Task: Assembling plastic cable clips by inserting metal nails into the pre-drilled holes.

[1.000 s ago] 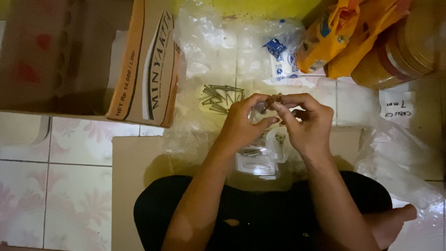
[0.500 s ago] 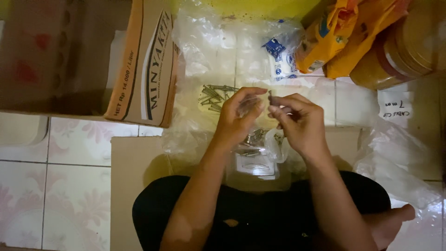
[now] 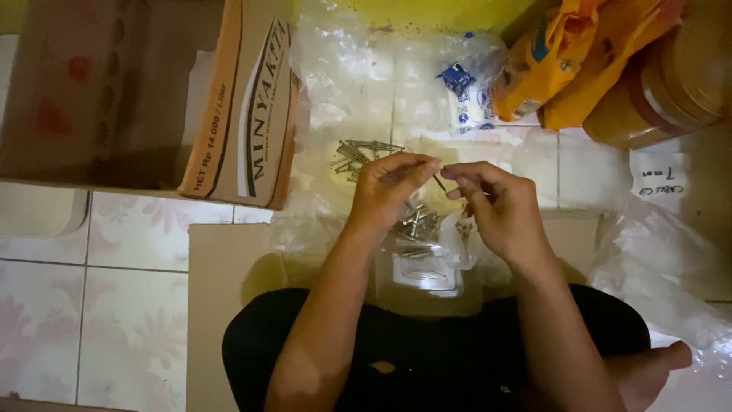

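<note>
Mid-sorting step: left hand (image 3: 389,191) and right hand (image 3: 496,210) pinch thin nail (image 3: 440,181) between closed fingertips above small clear bag (image 3: 419,244); loose nail pile (image 3: 358,156) beyond. Next move calls for steady fingertip grip.

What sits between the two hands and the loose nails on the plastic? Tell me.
Nothing visible does. The left hand pinches a nail beside the right hand, with the nail pile open just beyond on the plastic sheet.

My one view hangs from the head, looking steeply down, close over the tiled floor (image 3: 114,236) toward twelve o'clock.
</note>
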